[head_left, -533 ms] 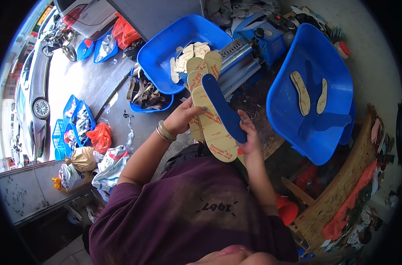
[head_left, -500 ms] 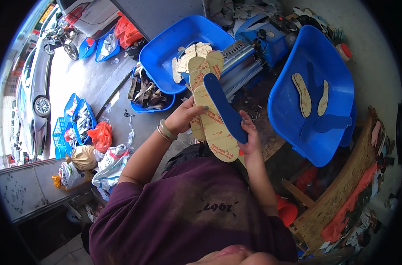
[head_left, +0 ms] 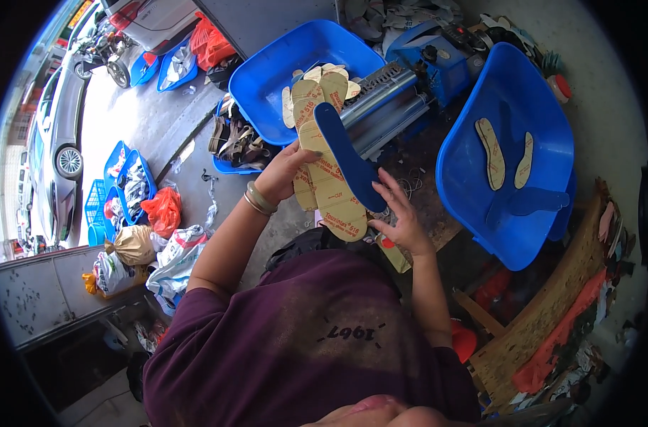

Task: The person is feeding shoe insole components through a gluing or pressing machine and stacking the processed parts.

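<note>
My left hand [head_left: 287, 174] is closed on a fanned bunch of yellowish insoles [head_left: 338, 210] with red print. A dark blue insole [head_left: 349, 160] lies on top of the bunch, its rounded lower end toward the right. Beside that end is my right hand [head_left: 408, 224], fingers stretched out and thumb apart. Its fingertips are at the blue insole's edge, and the thumb is by the bottom of the yellowish bunch. Whether they press on it I cannot tell.
Beyond the bunch stand a roller machine [head_left: 388, 99] and a blue tub [head_left: 256, 89] of loose insole pieces. At right, another blue tub [head_left: 455, 188] holds pale insoles [head_left: 490, 153] and blue ones. A worn wooden board [head_left: 551, 313] lies at lower right. Bags [head_left: 182, 260] sit at left.
The bunch of insoles and my left hand have shifted slightly left and up. My right hand has loosened from the blue insole's lower end, and its fingers have spread.
</note>
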### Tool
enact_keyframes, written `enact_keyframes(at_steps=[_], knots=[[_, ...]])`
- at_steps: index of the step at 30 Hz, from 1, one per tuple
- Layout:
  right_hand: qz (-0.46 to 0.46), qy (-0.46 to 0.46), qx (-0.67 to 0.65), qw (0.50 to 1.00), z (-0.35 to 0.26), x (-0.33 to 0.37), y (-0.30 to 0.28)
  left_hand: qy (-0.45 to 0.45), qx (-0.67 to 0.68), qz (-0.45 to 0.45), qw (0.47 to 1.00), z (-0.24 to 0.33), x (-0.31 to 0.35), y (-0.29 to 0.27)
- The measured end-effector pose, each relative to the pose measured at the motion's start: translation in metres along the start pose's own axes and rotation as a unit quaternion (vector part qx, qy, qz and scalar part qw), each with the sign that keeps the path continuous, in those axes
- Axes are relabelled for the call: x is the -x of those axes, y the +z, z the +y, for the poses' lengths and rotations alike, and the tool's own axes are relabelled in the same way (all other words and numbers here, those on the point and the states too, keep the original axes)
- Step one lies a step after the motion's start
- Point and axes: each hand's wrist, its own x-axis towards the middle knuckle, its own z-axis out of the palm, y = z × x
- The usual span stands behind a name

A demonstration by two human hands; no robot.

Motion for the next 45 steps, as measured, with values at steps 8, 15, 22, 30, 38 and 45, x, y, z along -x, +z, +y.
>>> enact_keyframes(at_steps=[8,15,22,30,38,45], knots=[[0.161,-0.028,-0.021,0.986,0.025,0.01,0.024,-0.001,-0.007,-0.012,1.0,-0.004,-0.008,0.008],[0.344,0.193,-0.49,0.777,0.077,0.036,0.035,0.015,-0.011,-0.015,1.0,-0.009,-0.008,0.003],[0.319,0.237,-0.479,0.783,0.152,0.019,0.016,0.019,0.096,-0.096,0.991,-0.006,0.006,0.003],[0.262,0.362,-0.416,0.792,0.143,-0.006,0.017,0.03,0.126,-0.091,0.987,-0.019,-0.003,0.004],[0.054,-0.072,0.178,0.98,-0.014,0.003,0.026,0.043,0.076,-0.073,0.994,-0.023,-0.008,0.0],[0.084,0.049,-0.37,0.924,0.019,0.017,0.046,0.041,0.117,-0.067,0.99,-0.035,-0.014,0.002]])
